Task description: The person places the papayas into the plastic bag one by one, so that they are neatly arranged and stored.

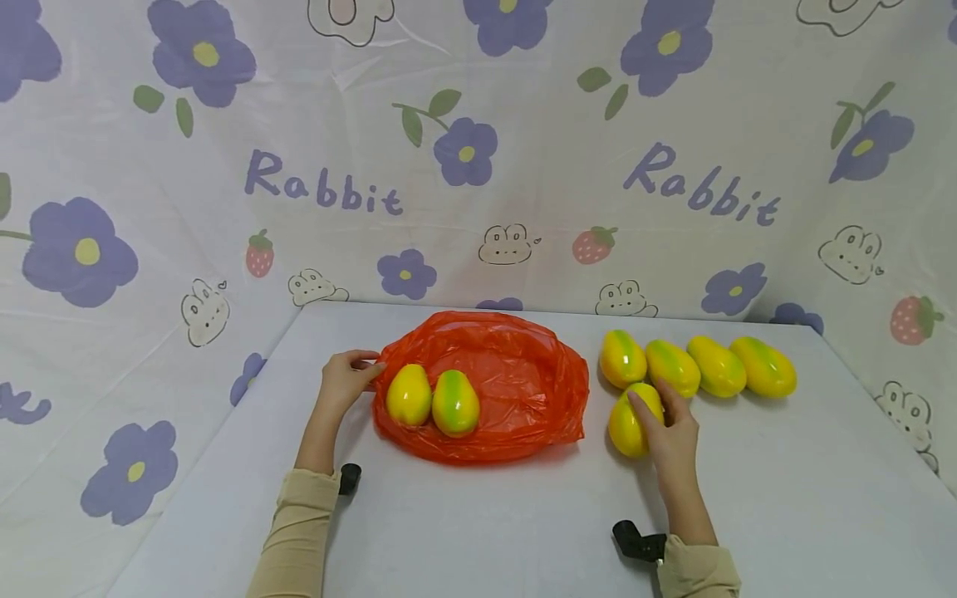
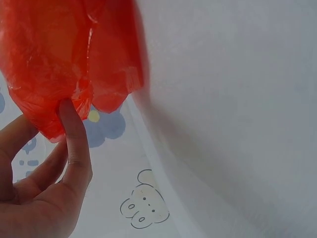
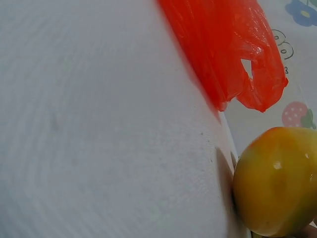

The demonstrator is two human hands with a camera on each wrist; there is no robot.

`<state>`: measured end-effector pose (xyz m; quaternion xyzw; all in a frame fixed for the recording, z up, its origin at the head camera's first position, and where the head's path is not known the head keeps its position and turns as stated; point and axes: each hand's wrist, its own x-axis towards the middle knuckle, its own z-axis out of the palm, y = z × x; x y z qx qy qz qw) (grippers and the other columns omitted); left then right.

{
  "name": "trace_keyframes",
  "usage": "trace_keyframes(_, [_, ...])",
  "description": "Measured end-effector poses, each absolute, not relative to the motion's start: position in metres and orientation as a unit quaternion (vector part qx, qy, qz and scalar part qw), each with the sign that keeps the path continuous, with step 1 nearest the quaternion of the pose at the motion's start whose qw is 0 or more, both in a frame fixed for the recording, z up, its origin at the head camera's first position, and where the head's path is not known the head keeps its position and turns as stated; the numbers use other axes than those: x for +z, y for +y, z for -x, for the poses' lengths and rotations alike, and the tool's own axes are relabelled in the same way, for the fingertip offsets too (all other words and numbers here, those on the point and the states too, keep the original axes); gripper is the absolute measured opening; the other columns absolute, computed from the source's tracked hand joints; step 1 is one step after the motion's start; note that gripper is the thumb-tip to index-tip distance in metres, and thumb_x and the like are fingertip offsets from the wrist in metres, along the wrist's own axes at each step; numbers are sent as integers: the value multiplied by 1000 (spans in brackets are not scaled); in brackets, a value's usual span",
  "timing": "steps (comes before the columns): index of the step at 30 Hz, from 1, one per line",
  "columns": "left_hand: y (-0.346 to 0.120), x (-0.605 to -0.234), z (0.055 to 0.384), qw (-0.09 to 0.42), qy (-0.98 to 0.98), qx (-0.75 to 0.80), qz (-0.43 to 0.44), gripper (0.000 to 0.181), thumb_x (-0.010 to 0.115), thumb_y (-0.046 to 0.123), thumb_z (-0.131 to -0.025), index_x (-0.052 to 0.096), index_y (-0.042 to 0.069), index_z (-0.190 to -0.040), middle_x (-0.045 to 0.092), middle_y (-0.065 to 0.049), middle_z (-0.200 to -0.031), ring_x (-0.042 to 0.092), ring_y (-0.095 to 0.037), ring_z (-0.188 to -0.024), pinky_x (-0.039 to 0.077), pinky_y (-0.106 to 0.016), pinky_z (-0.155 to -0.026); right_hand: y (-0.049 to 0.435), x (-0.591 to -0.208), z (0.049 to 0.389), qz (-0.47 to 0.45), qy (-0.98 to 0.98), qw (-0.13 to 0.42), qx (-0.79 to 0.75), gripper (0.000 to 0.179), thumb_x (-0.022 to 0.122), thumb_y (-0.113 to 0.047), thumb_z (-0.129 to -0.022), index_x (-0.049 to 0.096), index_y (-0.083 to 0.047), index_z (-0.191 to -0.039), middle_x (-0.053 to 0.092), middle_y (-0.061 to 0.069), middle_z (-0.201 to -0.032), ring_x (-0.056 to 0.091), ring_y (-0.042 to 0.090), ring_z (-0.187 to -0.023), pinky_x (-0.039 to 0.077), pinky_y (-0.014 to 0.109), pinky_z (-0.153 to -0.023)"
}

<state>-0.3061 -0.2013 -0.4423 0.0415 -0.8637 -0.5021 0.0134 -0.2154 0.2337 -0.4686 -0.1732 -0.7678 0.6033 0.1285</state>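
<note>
A red plastic bag (image 1: 516, 399) lies spread on the table with its mouth facing up. Two yellow-green mangoes (image 1: 456, 404) sit side by side in its left part. At the bag's left edge, my left hand (image 1: 345, 380) pinches the thin plastic (image 2: 49, 111) between thumb and fingers. My right hand (image 1: 675, 428) grips a mango (image 1: 630, 422) to the right of the bag; that same mango (image 3: 277, 181) fills the lower right of the right wrist view, where almost all of the hand is out of frame. Behind it, several mangoes (image 1: 715, 367) form a row.
The white table (image 1: 478, 531) ends at a back edge against a cloth (image 1: 523, 191) printed with flowers, rabbits and strawberries. Black camera mounts (image 1: 638, 541) stick out from both wrists, close above the table. A loop handle of the bag (image 3: 262, 94) hangs toward the right hand.
</note>
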Motion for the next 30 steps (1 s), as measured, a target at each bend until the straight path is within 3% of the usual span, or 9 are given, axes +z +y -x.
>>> trace_keyframes(9, [-200,-439,304,8,-862,-504,-46,40,62,18,-95,59,-4,-128,63,-25,-111,69,-12,-73,59,-41,-86,234,-472,216,177,-763,102,614,78,60,-48,-93,27,-14,-155,27,8,-161,25,26,-149,20,44,-125])
trace_keyframes(30, [-200,-441,306,4,-864,-501,-52,39,62,19,-95,60,-2,-127,63,-23,-110,69,-12,-71,60,-37,-83,229,-471,216,166,-769,97,610,75,57,-48,-95,28,-14,-154,27,12,-161,26,30,-147,21,48,-124])
